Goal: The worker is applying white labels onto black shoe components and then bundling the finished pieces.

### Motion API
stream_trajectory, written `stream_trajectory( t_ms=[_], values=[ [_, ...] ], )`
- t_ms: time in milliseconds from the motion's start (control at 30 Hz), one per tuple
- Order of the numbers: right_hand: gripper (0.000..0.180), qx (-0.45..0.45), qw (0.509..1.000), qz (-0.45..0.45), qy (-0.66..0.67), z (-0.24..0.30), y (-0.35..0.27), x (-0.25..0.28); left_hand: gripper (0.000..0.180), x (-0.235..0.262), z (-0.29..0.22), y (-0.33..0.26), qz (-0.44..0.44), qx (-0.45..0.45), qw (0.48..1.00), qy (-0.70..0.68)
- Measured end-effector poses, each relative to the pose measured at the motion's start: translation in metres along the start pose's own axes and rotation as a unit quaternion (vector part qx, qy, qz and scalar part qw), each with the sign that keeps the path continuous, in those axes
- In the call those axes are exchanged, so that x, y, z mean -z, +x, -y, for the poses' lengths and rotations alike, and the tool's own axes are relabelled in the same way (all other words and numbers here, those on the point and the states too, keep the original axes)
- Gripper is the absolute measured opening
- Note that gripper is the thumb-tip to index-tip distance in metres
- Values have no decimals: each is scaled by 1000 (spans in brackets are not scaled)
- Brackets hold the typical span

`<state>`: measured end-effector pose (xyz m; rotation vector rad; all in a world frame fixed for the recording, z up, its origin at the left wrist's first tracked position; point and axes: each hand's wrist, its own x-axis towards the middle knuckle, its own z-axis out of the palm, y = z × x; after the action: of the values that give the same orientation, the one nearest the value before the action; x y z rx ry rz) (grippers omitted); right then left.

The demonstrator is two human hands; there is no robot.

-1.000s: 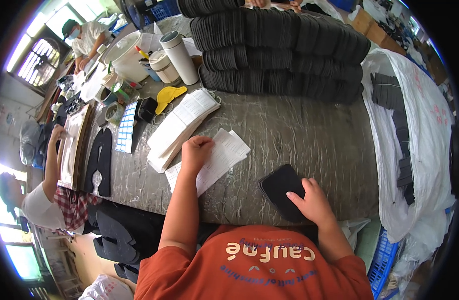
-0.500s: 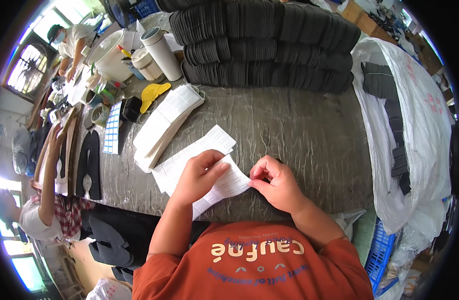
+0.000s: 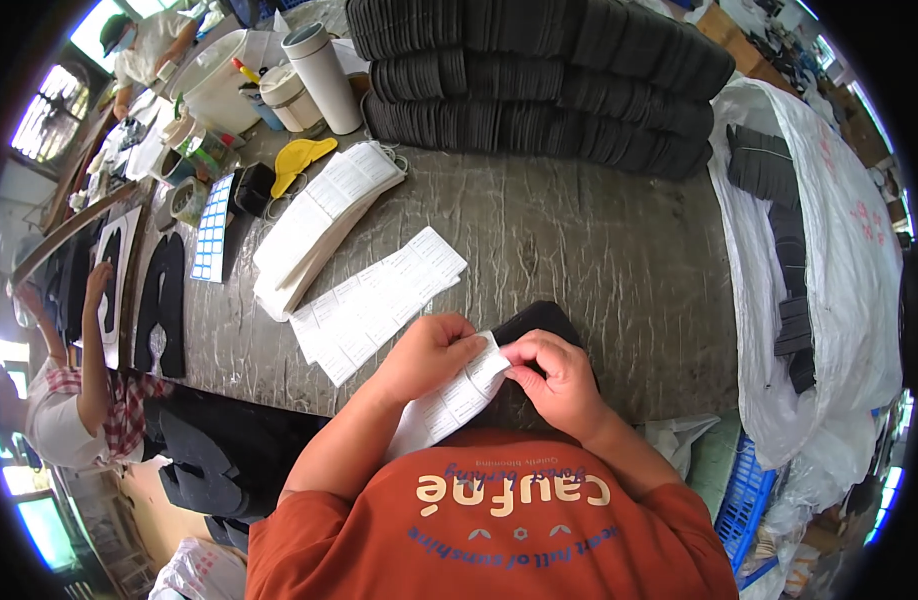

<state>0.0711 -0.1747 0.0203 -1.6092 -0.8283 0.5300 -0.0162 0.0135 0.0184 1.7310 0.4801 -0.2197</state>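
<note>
White paper, in the form of a narrow printed strip (image 3: 449,405), was held between two hands just in front of the orange shirt (image 3: 539,490), near the close edge of the tabletop (image 3: 639,250). Its upper end was clamped in the grip of the left hand (image 3: 429,357), thumb pressed against fingers, while its upper right corner was pinched in the grip of the right hand (image 3: 557,382). The strip's long axis was slanted from that corner down and leftward to the shirt, and its left edge was partly covered by the left forearm.

A black pad (image 3: 539,318) was set beneath and just beyond the strip's upper end, the right hand being the nearer. Its far end was left exposed, but the rest was hidden, so whether it was touched could not be told.

Loose printed sheets (image 3: 379,300) were laid ahead of the left hand, apart from it, angled from near left to far right. Beyond them a thick bundle of white slips (image 3: 329,215) was placed.
</note>
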Motion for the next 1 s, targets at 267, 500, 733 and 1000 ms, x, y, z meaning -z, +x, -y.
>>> stream_trajectory(
  t_ms=[267, 500, 733, 1000],
  values=[
    [17, 275, 952, 19, -135, -11, 4, 3, 25, -3, 19, 8, -36, 75, 993, -88],
    [2, -91, 990, -103, -11, -2, 8, 50, 17, -2, -7, -28, 49, -222, 941, 250],
    [5, -112, 989, -32, -89, -29, 12, 38, 19, -28, -1, -24, 66, -373, 863, 335],
    [6, -121, 985, -21, -125, -26, 15, 33, 20, -29, 0, -22, 80, -355, 871, 329]
  ],
)
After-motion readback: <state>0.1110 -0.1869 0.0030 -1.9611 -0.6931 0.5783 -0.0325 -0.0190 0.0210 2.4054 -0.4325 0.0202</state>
